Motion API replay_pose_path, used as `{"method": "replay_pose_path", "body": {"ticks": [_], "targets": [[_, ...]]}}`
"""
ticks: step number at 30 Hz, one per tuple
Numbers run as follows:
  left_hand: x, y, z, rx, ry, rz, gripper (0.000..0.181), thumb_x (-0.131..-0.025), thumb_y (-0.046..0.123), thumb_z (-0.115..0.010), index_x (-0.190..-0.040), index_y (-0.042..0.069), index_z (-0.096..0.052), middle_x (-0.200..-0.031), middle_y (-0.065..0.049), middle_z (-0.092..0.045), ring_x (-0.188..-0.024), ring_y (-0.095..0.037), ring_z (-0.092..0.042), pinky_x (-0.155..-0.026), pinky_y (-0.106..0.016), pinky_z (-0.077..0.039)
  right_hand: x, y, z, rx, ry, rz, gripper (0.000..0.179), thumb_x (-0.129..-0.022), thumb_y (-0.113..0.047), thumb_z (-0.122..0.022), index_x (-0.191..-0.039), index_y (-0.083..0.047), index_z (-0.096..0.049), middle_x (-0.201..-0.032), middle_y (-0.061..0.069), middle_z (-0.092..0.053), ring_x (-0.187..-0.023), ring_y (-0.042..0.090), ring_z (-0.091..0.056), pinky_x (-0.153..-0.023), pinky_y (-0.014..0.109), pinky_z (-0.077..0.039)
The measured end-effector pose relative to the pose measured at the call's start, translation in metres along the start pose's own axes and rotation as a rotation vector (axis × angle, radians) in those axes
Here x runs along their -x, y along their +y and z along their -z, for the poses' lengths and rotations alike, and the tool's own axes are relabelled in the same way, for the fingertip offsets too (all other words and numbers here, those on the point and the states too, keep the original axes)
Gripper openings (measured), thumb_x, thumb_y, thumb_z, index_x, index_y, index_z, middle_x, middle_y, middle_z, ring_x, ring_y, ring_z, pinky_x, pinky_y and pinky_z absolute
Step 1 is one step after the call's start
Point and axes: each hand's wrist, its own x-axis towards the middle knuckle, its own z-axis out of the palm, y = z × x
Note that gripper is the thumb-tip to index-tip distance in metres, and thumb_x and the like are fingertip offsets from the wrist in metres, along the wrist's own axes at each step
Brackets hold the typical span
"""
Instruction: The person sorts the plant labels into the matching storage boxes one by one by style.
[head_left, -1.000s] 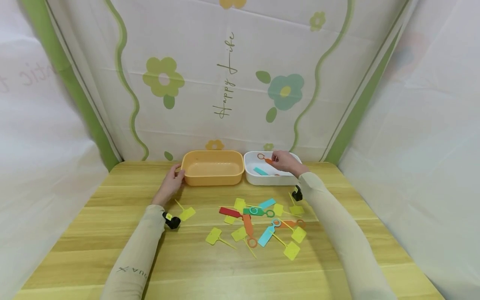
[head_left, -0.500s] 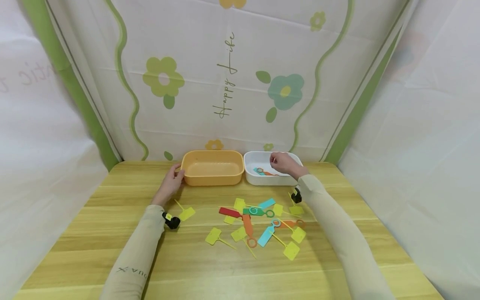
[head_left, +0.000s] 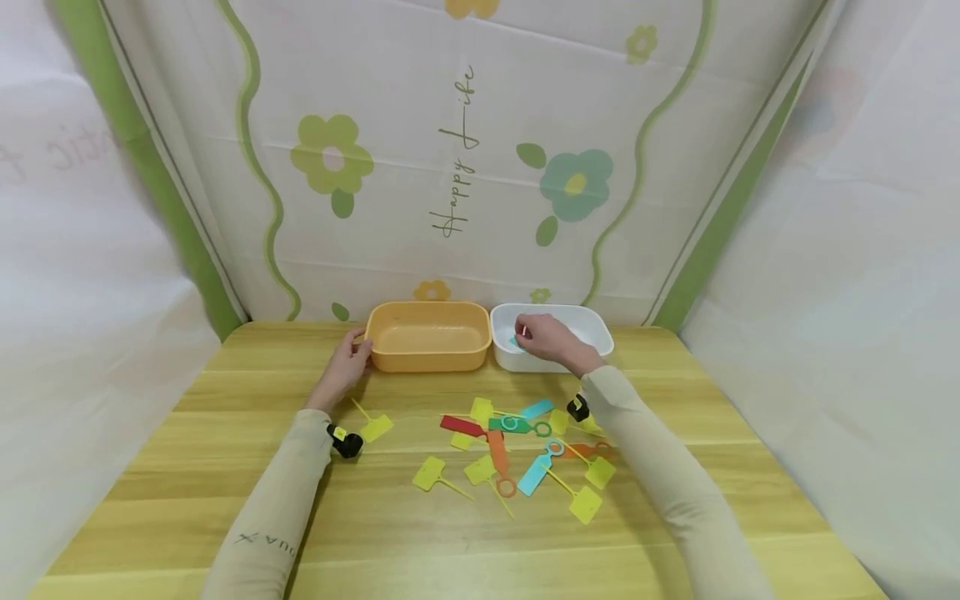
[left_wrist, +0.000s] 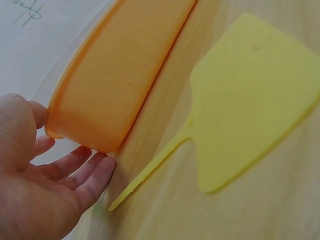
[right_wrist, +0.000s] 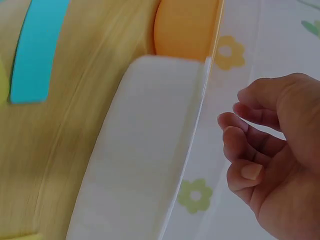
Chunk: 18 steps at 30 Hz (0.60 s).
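Note:
My left hand (head_left: 345, 365) touches the left end of an orange bin (head_left: 429, 362); in the left wrist view its fingers (left_wrist: 82, 175) spread loosely along the end wall. Over the white bin (head_left: 592, 323) is my right hand (head_left: 551, 340), nothing visible between its loosely bent fingers (right_wrist: 240, 142). A bit of a teal tag (head_left: 514, 341) shows inside the white bin beside the fingertips; the hand hides the rest of what lies there. The inside of the orange bin shows no tags.
On the wooden table, yellow tags (head_left: 429, 473) with thin stems lie scattered among a red tag (head_left: 461, 426), a green tag (head_left: 512, 425), orange tags (head_left: 497, 452) and blue tags (head_left: 535, 476). One yellow tag (head_left: 377, 428) lies near my left wrist. A printed curtain (head_left: 405, 233) hangs behind the bins.
My right hand let go of an orange ring-ended tag, which dropped into the white bin. The hand then moved left and toward me over that bin. My left hand stayed at the orange bin.

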Motion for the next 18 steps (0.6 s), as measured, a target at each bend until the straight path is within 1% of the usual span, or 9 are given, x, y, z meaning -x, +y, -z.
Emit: {"method": "replay_pose_path", "body": {"ticks": [3, 9, 13, 15, 18], "targets": [[0.000, 0.000, 0.000, -0.001, -0.004, -0.011, 0.056, -0.108, 0.033, -0.030, -0.157, 0.010, -0.015, -0.143, -0.028, -0.041, -0.131, -0.040, -0.047, -0.104, -0.050, -0.047, 0.001, -0.014, -0.003, -0.002, -0.032, 0.032, 0.009, -0.094, -0.016, -0.059, -0.087, -0.011, -0.062, -0.076, 0.002, -0.063, -0.067, 0.015, -0.053, -0.063, 0.029, -0.045], [0.001, 0.000, 0.000, 0.015, -0.002, -0.004, 0.056, -0.108, 0.034, -0.031, -0.156, 0.009, -0.016, -0.143, -0.028, -0.041, -0.130, -0.040, -0.047, -0.104, -0.050, -0.047, 0.004, -0.040, -0.003, 0.022, -0.125, 0.095, 0.009, -0.094, -0.019, -0.062, -0.088, -0.013, -0.063, -0.073, -0.002, -0.060, -0.065, 0.012, -0.051, -0.063, 0.027, -0.044], [0.002, 0.001, 0.001, 0.017, -0.007, -0.007, 0.056, -0.108, 0.033, -0.031, -0.156, 0.009, -0.015, -0.144, -0.029, -0.040, -0.133, -0.041, -0.045, -0.106, -0.051, -0.046, 0.006, -0.052, -0.005, 0.041, -0.191, 0.140, 0.009, -0.094, -0.020, -0.061, -0.089, -0.014, -0.064, -0.073, -0.004, -0.060, -0.065, 0.010, -0.051, -0.063, 0.025, -0.044], [0.002, 0.001, 0.000, 0.022, -0.006, -0.007, 0.055, -0.108, 0.031, -0.032, -0.156, 0.009, -0.015, -0.144, -0.028, -0.041, -0.133, -0.041, -0.045, -0.106, -0.052, -0.045, 0.008, -0.058, -0.008, 0.068, -0.217, 0.157, 0.011, -0.095, -0.023, -0.060, -0.088, -0.015, -0.065, -0.073, -0.006, -0.060, -0.065, 0.009, -0.051, -0.064, 0.026, -0.043], [0.002, 0.001, 0.000, 0.018, -0.008, 0.000, 0.055, -0.108, 0.032, -0.032, -0.156, 0.010, -0.015, -0.144, -0.028, -0.041, -0.132, -0.040, -0.046, -0.106, -0.051, -0.045, 0.011, -0.067, -0.013, 0.062, -0.258, 0.184, 0.012, -0.096, -0.024, -0.060, -0.090, -0.015, -0.065, -0.076, -0.005, -0.062, -0.066, 0.009, -0.052, -0.065, 0.026, -0.044]]}}
